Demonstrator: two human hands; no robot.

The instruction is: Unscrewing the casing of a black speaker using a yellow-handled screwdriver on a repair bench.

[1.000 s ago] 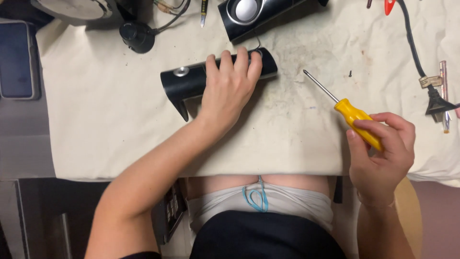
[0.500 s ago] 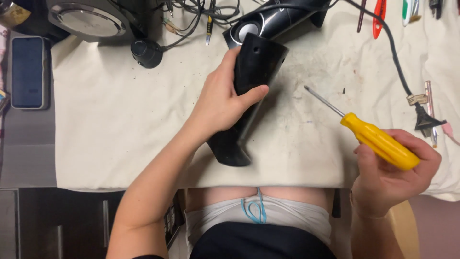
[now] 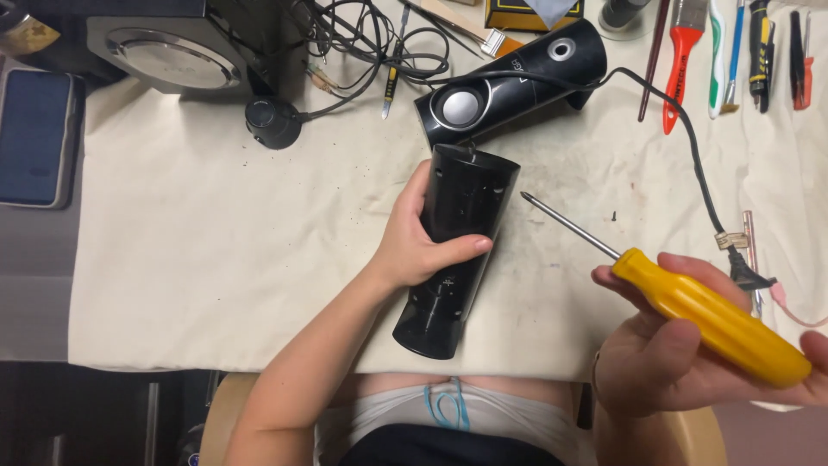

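Note:
My left hand (image 3: 412, 246) grips a black speaker (image 3: 461, 207) that lies back-side up, lengthwise toward me, on the cream cloth (image 3: 216, 259). Small screw holes show on its back. My right hand (image 3: 681, 362) holds a yellow-handled screwdriver (image 3: 707, 315). Its metal tip points up-left and stops a short way right of the speaker, not touching it. A second black speaker (image 3: 509, 82) with a round silver cone lies just behind the first, and a black cable runs from it to the right.
A large black speaker box (image 3: 164, 43) and a round black knob (image 3: 272, 121) sit at the back left beside tangled wires. A dark phone (image 3: 34, 138) lies at the far left. Brushes and hand tools (image 3: 733, 52) line the back right. A plug (image 3: 742, 263) lies near my right hand.
My left hand has turned the black speaker from lying crosswise to lengthwise with its back up. My right hand has moved the screwdriver closer to me, and the view has come nearer.

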